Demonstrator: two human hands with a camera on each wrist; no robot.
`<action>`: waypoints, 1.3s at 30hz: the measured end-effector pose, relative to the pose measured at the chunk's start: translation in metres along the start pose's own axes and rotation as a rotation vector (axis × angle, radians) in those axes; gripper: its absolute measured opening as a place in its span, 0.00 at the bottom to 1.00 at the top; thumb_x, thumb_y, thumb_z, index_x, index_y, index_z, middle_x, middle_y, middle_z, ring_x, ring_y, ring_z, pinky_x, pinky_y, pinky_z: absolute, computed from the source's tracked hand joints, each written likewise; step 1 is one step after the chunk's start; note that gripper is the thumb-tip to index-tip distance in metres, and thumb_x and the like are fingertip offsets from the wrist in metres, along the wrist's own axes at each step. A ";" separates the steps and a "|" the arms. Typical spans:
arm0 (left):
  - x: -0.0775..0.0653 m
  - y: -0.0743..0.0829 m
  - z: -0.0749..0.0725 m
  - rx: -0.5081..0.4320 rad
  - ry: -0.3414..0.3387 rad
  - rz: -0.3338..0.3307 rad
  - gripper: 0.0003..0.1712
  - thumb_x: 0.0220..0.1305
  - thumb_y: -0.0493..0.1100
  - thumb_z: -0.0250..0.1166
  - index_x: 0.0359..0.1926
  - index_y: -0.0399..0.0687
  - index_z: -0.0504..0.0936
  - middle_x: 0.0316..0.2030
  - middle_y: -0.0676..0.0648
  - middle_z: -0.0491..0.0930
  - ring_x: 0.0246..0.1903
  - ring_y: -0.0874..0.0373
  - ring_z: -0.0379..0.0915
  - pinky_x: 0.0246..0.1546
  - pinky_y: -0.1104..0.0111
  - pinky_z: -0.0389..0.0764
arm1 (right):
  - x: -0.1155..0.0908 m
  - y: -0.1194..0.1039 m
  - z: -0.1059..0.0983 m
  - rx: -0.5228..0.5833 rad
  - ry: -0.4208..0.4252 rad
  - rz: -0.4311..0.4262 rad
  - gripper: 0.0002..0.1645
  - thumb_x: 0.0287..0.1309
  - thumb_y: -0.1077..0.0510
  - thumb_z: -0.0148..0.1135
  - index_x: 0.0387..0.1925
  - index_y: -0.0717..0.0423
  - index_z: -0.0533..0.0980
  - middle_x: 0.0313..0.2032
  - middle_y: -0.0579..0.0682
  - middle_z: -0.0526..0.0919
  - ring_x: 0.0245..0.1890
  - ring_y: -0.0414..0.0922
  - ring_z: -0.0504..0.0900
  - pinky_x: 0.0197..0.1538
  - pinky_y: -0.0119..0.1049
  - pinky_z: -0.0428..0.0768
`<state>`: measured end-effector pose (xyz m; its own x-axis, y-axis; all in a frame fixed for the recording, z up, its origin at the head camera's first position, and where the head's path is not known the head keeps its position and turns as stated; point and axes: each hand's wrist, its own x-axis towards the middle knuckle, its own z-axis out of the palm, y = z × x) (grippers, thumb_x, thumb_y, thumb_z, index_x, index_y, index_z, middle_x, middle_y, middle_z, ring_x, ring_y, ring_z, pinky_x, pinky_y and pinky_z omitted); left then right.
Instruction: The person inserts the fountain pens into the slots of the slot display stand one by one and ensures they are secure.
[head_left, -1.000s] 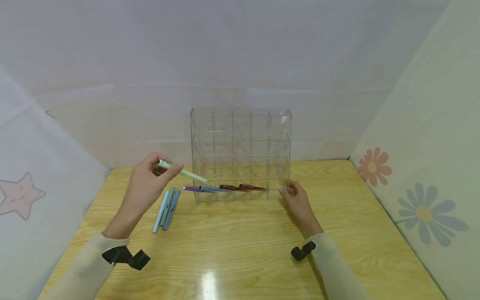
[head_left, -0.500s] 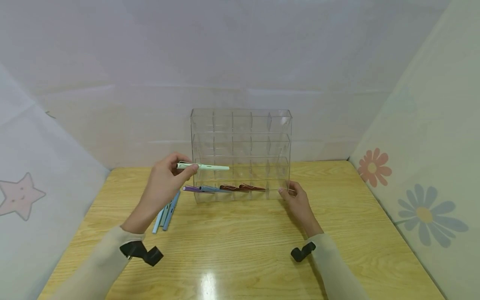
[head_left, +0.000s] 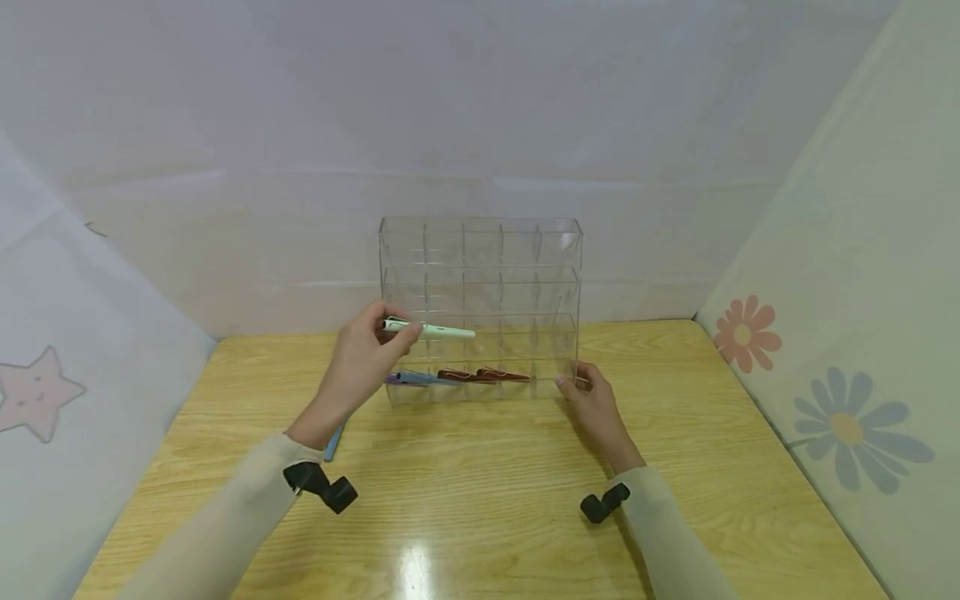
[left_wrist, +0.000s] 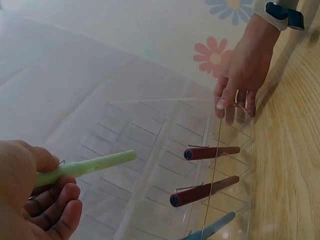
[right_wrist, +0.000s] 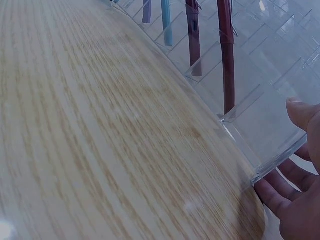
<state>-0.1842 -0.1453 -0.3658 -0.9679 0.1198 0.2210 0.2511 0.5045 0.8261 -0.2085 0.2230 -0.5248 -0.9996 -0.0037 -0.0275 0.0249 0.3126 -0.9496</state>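
Observation:
My left hand [head_left: 363, 358] pinches a pale green pen [head_left: 448, 332] between thumb and fingers. The pen lies nearly level, its clip end at the hand and its other end pointing right, in front of the left part of a clear compartment organizer [head_left: 483, 267]. My right hand [head_left: 600, 417] grips the organizer's lower right edge, thumb at the front and fingers behind. In the bottom row lean a purple pen [head_left: 392, 378], a blue pen [head_left: 416, 378] and two dark red pens [left_wrist: 210, 153], one per compartment. My left hand partly hides the purple pen.
A blue pen [head_left: 334, 442] lies on the wooden table [head_left: 480, 500], mostly hidden under my left forearm. Cloth walls [head_left: 300, 125] stand behind and on both sides. The organizer stands near the back of the table.
My left hand has moved right with the green pen, which swung from slanting downward to almost level. The forearm now covers most of the pens on the table. My right hand stays put.

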 end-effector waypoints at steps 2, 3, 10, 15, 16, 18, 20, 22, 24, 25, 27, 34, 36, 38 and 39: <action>0.004 0.001 0.004 -0.004 -0.002 0.002 0.20 0.78 0.60 0.63 0.57 0.52 0.78 0.46 0.45 0.85 0.43 0.51 0.89 0.36 0.58 0.86 | 0.000 0.000 0.000 -0.001 0.000 -0.001 0.40 0.77 0.40 0.61 0.77 0.59 0.64 0.73 0.60 0.71 0.70 0.58 0.75 0.68 0.54 0.79; 0.006 0.002 0.007 -0.007 -0.003 0.002 0.20 0.78 0.60 0.64 0.57 0.52 0.78 0.46 0.45 0.85 0.43 0.52 0.89 0.35 0.60 0.85 | 0.000 0.000 0.000 -0.003 0.002 0.000 0.40 0.77 0.40 0.62 0.77 0.59 0.64 0.73 0.60 0.71 0.70 0.58 0.75 0.68 0.54 0.79; 0.021 0.002 0.021 -0.038 -0.011 0.004 0.19 0.78 0.57 0.64 0.57 0.51 0.77 0.43 0.43 0.86 0.37 0.54 0.87 0.33 0.61 0.83 | 0.001 0.002 -0.001 -0.007 0.003 -0.009 0.42 0.77 0.40 0.61 0.77 0.60 0.63 0.73 0.63 0.71 0.70 0.60 0.75 0.68 0.56 0.79; 0.029 0.000 0.029 -0.035 -0.017 0.029 0.18 0.80 0.55 0.63 0.58 0.49 0.77 0.43 0.42 0.84 0.36 0.53 0.86 0.35 0.60 0.84 | 0.002 0.001 -0.001 -0.003 -0.001 -0.007 0.42 0.77 0.39 0.61 0.77 0.59 0.64 0.73 0.61 0.71 0.70 0.59 0.76 0.68 0.55 0.79; 0.030 0.000 0.031 -0.027 -0.017 0.033 0.18 0.80 0.55 0.62 0.58 0.49 0.77 0.43 0.43 0.84 0.35 0.54 0.86 0.35 0.60 0.84 | 0.002 0.001 -0.001 -0.005 0.001 -0.006 0.42 0.76 0.39 0.61 0.77 0.59 0.64 0.73 0.60 0.72 0.69 0.58 0.76 0.68 0.54 0.79; 0.032 0.000 0.034 -0.017 -0.017 0.045 0.17 0.81 0.55 0.61 0.58 0.50 0.78 0.41 0.43 0.84 0.34 0.54 0.85 0.34 0.60 0.83 | 0.002 0.000 -0.001 -0.003 0.003 0.000 0.41 0.77 0.39 0.61 0.77 0.59 0.64 0.73 0.60 0.72 0.69 0.58 0.76 0.68 0.54 0.79; 0.035 0.000 0.037 -0.010 -0.015 0.054 0.16 0.81 0.54 0.61 0.58 0.50 0.79 0.40 0.44 0.85 0.32 0.54 0.84 0.34 0.60 0.83 | 0.002 0.000 -0.001 -0.006 0.003 0.005 0.41 0.77 0.39 0.61 0.77 0.59 0.64 0.73 0.59 0.72 0.70 0.58 0.76 0.69 0.54 0.79; 0.038 0.000 0.040 -0.005 -0.014 0.057 0.15 0.81 0.53 0.60 0.57 0.51 0.80 0.41 0.44 0.85 0.32 0.54 0.84 0.32 0.60 0.82 | 0.002 0.000 -0.001 -0.009 0.002 0.009 0.41 0.77 0.39 0.61 0.77 0.58 0.64 0.73 0.59 0.72 0.70 0.58 0.76 0.68 0.54 0.79; 0.041 -0.001 0.043 -0.003 -0.016 0.058 0.14 0.81 0.53 0.60 0.57 0.51 0.80 0.40 0.44 0.86 0.31 0.54 0.84 0.31 0.60 0.82 | 0.002 0.001 -0.001 -0.011 0.000 0.011 0.41 0.77 0.39 0.61 0.77 0.59 0.63 0.73 0.59 0.71 0.70 0.58 0.75 0.68 0.53 0.79; 0.042 0.000 0.045 -0.002 -0.017 0.056 0.14 0.81 0.52 0.61 0.57 0.51 0.80 0.40 0.44 0.86 0.31 0.54 0.84 0.30 0.60 0.82 | 0.002 0.001 -0.002 -0.014 0.001 0.010 0.41 0.77 0.39 0.61 0.77 0.59 0.63 0.73 0.59 0.71 0.70 0.58 0.76 0.68 0.53 0.79; 0.044 0.000 0.048 0.007 -0.015 0.052 0.13 0.81 0.52 0.61 0.56 0.52 0.80 0.37 0.44 0.86 0.30 0.54 0.84 0.29 0.60 0.81 | 0.001 0.001 -0.002 -0.016 -0.002 0.013 0.42 0.77 0.39 0.61 0.78 0.59 0.63 0.73 0.60 0.71 0.70 0.58 0.76 0.68 0.53 0.79; 0.051 0.003 0.062 0.052 -0.020 0.047 0.10 0.80 0.53 0.62 0.53 0.56 0.82 0.31 0.48 0.86 0.26 0.55 0.81 0.21 0.64 0.74 | -0.001 0.004 -0.006 -0.019 -0.011 0.034 0.43 0.77 0.38 0.60 0.79 0.58 0.61 0.76 0.61 0.68 0.72 0.59 0.73 0.71 0.57 0.77; 0.053 0.004 0.067 0.061 -0.031 0.052 0.11 0.80 0.53 0.62 0.53 0.55 0.81 0.31 0.48 0.86 0.25 0.55 0.80 0.20 0.64 0.72 | -0.001 0.004 -0.008 -0.019 -0.007 0.037 0.43 0.77 0.39 0.60 0.79 0.58 0.61 0.76 0.61 0.68 0.72 0.59 0.73 0.71 0.57 0.77; 0.055 0.006 0.072 0.083 -0.043 0.060 0.11 0.80 0.53 0.62 0.53 0.54 0.81 0.32 0.48 0.86 0.24 0.55 0.77 0.19 0.65 0.70 | -0.001 0.004 -0.009 -0.018 -0.002 0.038 0.43 0.77 0.39 0.61 0.79 0.58 0.62 0.76 0.61 0.68 0.73 0.59 0.73 0.72 0.57 0.77; 0.056 0.006 0.074 0.099 -0.049 0.065 0.11 0.80 0.53 0.62 0.53 0.54 0.81 0.32 0.47 0.86 0.23 0.55 0.76 0.19 0.65 0.70 | -0.001 0.005 -0.009 -0.018 0.001 0.038 0.42 0.77 0.39 0.61 0.79 0.58 0.62 0.76 0.61 0.68 0.72 0.59 0.73 0.71 0.57 0.77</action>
<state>-0.2378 -0.0718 -0.3866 -0.9497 0.1951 0.2449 0.3130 0.5758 0.7553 -0.2076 0.2332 -0.5261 -0.9979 0.0097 -0.0634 0.0631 0.3295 -0.9420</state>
